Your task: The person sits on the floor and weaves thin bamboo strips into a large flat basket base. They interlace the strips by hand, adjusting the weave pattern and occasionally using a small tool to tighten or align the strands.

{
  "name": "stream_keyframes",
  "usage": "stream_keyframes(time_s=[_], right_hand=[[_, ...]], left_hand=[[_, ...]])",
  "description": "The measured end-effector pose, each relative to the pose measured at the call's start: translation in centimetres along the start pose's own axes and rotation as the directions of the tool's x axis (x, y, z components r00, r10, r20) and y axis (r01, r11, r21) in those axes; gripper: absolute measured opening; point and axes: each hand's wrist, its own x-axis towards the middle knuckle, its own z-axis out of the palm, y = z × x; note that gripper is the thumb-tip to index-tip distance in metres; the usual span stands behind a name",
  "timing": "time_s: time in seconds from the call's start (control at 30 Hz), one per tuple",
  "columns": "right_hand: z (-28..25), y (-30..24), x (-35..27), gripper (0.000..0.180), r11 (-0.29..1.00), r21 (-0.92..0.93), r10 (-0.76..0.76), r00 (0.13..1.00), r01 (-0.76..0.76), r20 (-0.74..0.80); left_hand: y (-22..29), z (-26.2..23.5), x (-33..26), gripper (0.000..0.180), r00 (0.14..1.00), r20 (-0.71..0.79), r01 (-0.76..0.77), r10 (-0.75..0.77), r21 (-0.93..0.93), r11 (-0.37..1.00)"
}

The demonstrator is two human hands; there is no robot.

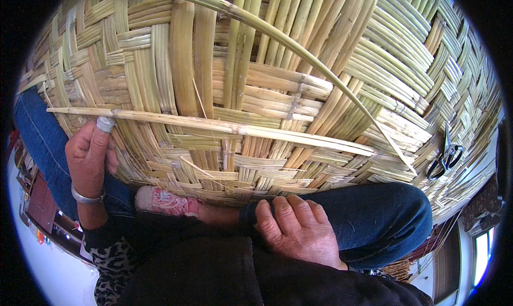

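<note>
A large woven sheet of split cane [149, 81] spreads in front of me and over my legs. Across it lies a long, pale cane strip [235, 128], running from the left side toward the right. My left hand [91, 148] is at this strip's left part, with fingers curled in. One digit, its tip wrapped in grey tape [105, 124], meets the strip's lower edge; what the curled fingers hold, if anything, is hidden. Resting on my right thigh, my right hand [299, 226] holds nothing, its fingers slightly bent and apart.
Another long greenish cane strip [315, 63] arches over the weave from the upper left to the right. Black-handled scissors [446, 157] lie on the weave at the right. Loose cane ends stick out along the right edge. A pink shoe [163, 200] is tucked by the near edge.
</note>
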Motion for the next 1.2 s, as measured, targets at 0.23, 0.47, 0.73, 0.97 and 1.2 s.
stream_keyframes(time_s=[0.23, 0.47, 0.73, 0.97, 1.2], right_hand=[[0.0, 0.0, 0.0, 0.033, 0.999, 0.033, 0.021, 0.999, -0.022, 0.039], [0.2, 0.2, 0.0, 0.032, 1.000, 0.024, 0.013, 1.000, -0.013, -0.003], [0.0, 0.1, 0.0, 0.032, 0.999, 0.030, 0.012, 1.000, -0.013, 0.026], [0.0, 0.1, 0.0, 0.032, 1.000, 0.026, 0.011, 0.999, -0.012, 0.032], [0.1, 0.1, 0.0, 0.033, 1.000, 0.014, 0.010, 1.000, -0.010, 0.025]], left_hand=[[0.3, 0.0, 0.1, 0.039, 1.000, 0.000, 0.025, -0.025, -0.018, 1.000], [1.4, 0.5, 0.1, 0.040, 1.000, -0.022, 0.016, -0.016, -0.033, 0.999], [1.2, 0.3, 0.1, 0.040, 1.000, -0.006, 0.029, -0.029, -0.062, 0.998], [1.1, 0.3, 0.0, 0.040, 0.999, -0.022, 0.034, -0.034, -0.034, 0.999], [0.9, 0.2, 0.1, 0.039, 1.000, -0.022, 0.016, -0.017, -0.024, 1.000]])
